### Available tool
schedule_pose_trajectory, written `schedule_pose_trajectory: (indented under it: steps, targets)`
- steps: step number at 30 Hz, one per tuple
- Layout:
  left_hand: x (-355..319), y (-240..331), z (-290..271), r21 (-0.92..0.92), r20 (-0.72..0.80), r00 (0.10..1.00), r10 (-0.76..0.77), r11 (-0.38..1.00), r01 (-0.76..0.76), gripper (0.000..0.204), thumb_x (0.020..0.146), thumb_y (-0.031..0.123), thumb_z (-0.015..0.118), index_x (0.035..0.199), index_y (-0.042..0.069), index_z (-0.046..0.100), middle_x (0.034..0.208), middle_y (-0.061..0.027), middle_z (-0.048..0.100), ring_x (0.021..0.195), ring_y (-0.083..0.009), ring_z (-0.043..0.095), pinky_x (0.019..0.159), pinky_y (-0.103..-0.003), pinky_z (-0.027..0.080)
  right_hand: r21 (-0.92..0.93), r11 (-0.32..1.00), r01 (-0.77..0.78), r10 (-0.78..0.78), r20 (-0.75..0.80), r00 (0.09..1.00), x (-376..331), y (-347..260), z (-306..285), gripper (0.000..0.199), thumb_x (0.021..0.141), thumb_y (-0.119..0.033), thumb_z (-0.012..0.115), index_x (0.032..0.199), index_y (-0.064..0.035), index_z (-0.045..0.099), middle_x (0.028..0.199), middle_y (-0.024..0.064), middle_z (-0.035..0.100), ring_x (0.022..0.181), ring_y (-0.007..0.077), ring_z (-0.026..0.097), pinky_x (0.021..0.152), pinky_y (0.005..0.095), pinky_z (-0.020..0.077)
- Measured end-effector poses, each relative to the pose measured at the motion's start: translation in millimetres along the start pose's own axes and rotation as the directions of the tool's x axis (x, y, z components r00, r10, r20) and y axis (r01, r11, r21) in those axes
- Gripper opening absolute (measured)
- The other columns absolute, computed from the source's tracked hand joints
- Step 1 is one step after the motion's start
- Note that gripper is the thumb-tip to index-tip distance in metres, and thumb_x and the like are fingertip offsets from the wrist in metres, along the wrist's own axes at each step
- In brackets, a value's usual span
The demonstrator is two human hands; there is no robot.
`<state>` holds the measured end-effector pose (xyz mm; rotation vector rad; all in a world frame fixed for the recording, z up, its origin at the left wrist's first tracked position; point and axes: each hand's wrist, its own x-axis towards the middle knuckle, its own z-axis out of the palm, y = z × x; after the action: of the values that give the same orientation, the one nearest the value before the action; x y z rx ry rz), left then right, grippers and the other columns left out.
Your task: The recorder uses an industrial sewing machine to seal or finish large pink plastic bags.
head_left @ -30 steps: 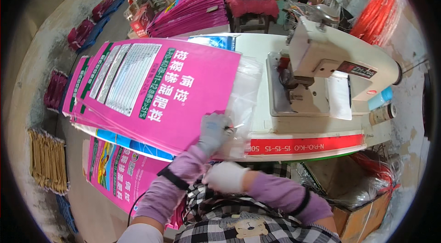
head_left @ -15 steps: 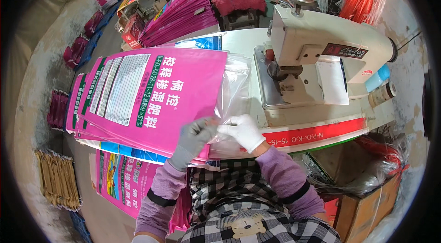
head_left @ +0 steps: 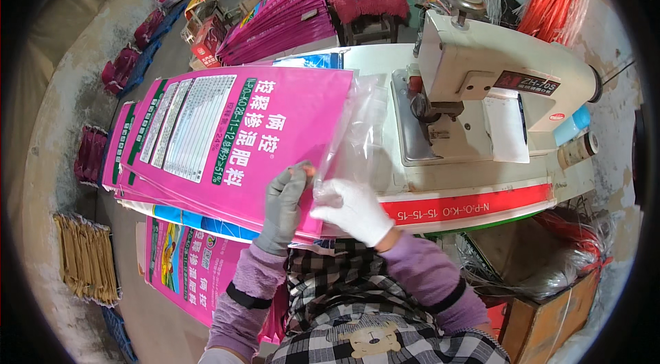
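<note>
Here, a flat magenta printed plastic bag (head_left: 254, 137) lies atop a stack of similar bags (head_left: 121, 137) on the left of a pale worktable (head_left: 375, 54), its long axis running roughly left to right and its apparent mouth end pointing right. At its near right corner, the left hand (head_left: 280, 207), in a grey glove, has its fingers curled narrow; whether they pinch anything cannot be told. A clear, crinkled plastic film liner (head_left: 364, 123) juts from the bag's right end. At the liner's near edge, the right hand (head_left: 354, 211), in a white glove, holds thumb and fingers close together, though any film between them is hidden. Handling such thin layers well likely calls for a light fingertip rub at the corner, one hand steadying the bag while the other lifts film evenly, without creasing. Farther right stands a cream metal sewing machine (head_left: 474, 54), just beside the liner.
</note>
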<state>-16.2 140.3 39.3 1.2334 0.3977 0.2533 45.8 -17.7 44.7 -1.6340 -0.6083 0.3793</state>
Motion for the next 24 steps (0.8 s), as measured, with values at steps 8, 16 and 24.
schedule_pose_trajectory:
  steps: [8, 16, 24]
  targets:
    - [23, 19, -15, 0.989, 0.130, 0.969, -0.212, -0.047, -0.143, 0.027, 0.097, 0.019, 0.052, 0.116, -0.001, 0.057, 0.100, -0.0217, 0.064, 0.089, -0.0318, 0.066, 0.079, -0.043, 0.051, 0.229, 0.973, -0.038, 0.023, 0.067, 0.997, 3, 48, 33, 0.016, 0.085, -0.012, 0.070, 0.096, -0.0003, 0.068, 0.100, 0.0103, 0.069, 0.091, 0.0184, 0.065, 0.083, 0.0308, 0.0514]
    - [17, 57, -23, 0.881, 0.041, 0.893, -0.447, 0.437, 0.179, 0.039, 0.096, 0.034, 0.060, 0.108, -0.002, 0.068, 0.072, -0.0028, 0.063, 0.069, -0.0097, 0.062, 0.051, -0.026, 0.049, -0.041, 0.895, 0.443, -0.392, 0.398, 0.830, 1, 20, 27, 0.035, 0.094, -0.028, 0.056, 0.116, -0.0015, 0.065, 0.108, 0.0143, 0.066, 0.106, 0.0300, 0.057, 0.101, 0.0430, 0.0400]
    - [-95, 73, -49, 0.962, 0.271, 0.929, 0.253, -0.045, -0.269, 0.011, 0.083, 0.020, 0.069, 0.084, 0.009, 0.067, 0.065, -0.0122, 0.061, 0.061, -0.0319, 0.063, 0.052, -0.040, 0.045, -0.448, 0.815, 0.367, -0.450, -0.090, 0.888, 66, 35, 88, 0.026, 0.090, -0.019, 0.053, 0.105, -0.0062, 0.070, 0.105, 0.0096, 0.068, 0.104, 0.0263, 0.061, 0.099, 0.0389, 0.0432]
